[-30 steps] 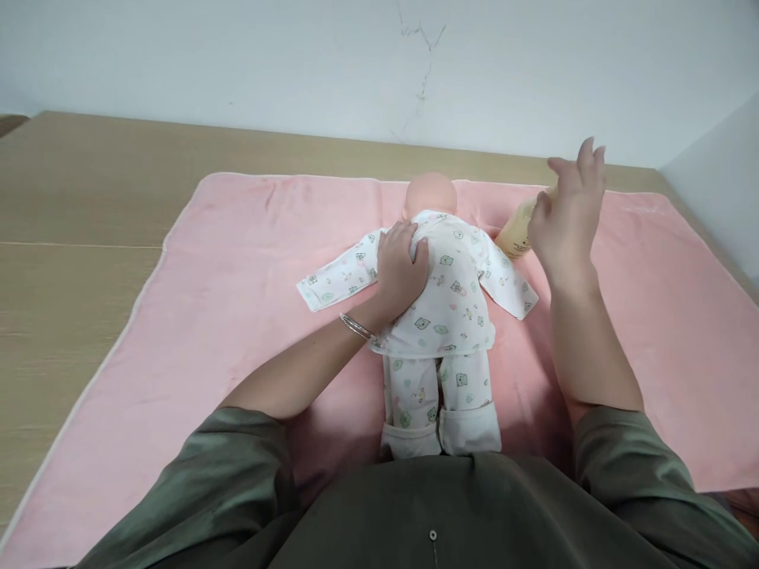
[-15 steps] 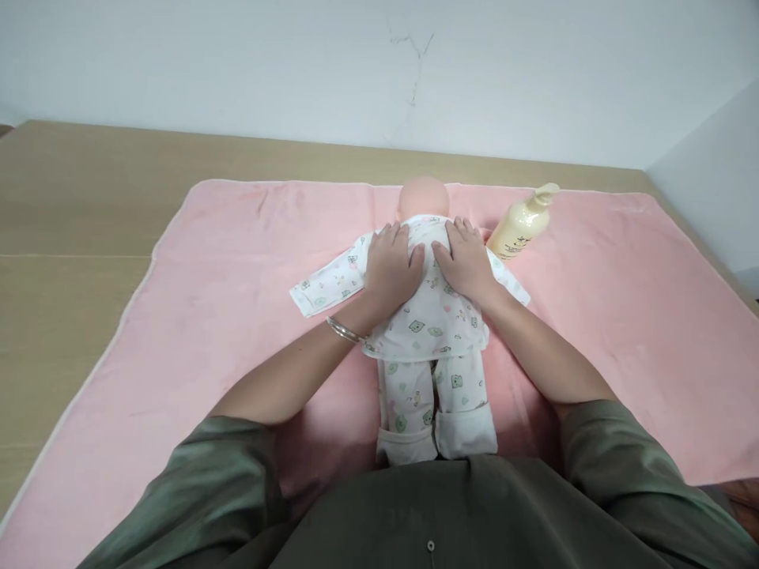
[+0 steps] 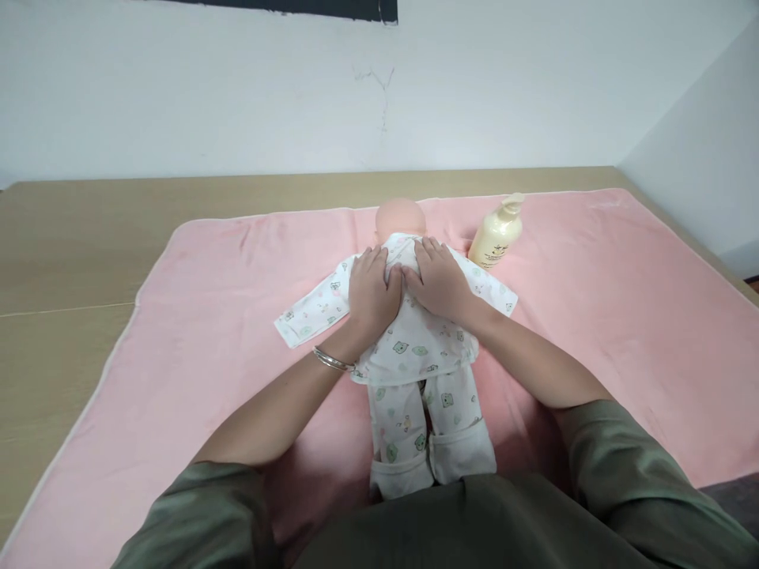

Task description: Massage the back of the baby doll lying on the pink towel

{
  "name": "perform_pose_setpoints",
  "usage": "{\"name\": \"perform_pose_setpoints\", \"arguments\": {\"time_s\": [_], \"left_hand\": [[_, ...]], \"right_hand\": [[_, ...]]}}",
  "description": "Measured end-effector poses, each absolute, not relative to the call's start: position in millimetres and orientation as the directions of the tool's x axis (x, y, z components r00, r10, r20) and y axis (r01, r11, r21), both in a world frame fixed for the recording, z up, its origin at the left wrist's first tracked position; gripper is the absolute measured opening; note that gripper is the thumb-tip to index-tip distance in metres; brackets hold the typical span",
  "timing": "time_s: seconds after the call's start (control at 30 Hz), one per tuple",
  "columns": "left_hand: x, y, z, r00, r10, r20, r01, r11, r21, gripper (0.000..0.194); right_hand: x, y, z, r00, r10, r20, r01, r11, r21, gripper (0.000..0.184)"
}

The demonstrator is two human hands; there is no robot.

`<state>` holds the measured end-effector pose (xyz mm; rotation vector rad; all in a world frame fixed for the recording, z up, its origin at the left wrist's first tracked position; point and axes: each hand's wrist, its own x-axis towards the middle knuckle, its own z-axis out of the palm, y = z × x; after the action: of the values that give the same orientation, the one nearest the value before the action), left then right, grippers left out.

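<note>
A baby doll (image 3: 418,348) in a white patterned top and trousers lies in front of me, its bald head at the far end and no face showing. My left hand (image 3: 375,291) rests flat on the left side of its upper back, with a silver bangle at the wrist. On the right side of the upper back lies my right hand (image 3: 439,280), fingers stretched toward the doll's head. The two thumbs nearly meet in the middle. Both hands are open on the cloth. The doll's sleeves spread out to either side.
Under the doll a pink blanket (image 3: 237,348) covers much of the wooden surface (image 3: 71,253). A cream pump bottle (image 3: 496,233) stands beyond the doll's right sleeve. A white wall (image 3: 237,103) rises behind, with a dark strip (image 3: 332,6) at its top.
The camera view has tilted up and shifted. My right hand has slid inward across the doll's back, bringing the thumbs closer together. My left hand stays on the back.
</note>
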<state>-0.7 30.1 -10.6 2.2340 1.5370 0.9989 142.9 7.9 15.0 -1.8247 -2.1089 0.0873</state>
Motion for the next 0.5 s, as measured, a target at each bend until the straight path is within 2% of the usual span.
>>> {"name": "perform_pose_setpoints", "arguments": {"time_s": [0.13,0.5], "left_hand": [[0.1,25.9,-8.2,0.202,0.9,0.385,0.729,-0.401,0.555,0.048],[1.4,28.8,-10.6,0.202,0.896,0.397,0.719,-0.41,0.561,0.049]], "right_hand": [[151.1,18.8,15.3,-0.12,0.98,0.162,0.946,0.162,-0.281,0.061],[152.9,17.6,8.2,-0.102,0.974,0.204,0.95,0.156,-0.271,0.059]]}}
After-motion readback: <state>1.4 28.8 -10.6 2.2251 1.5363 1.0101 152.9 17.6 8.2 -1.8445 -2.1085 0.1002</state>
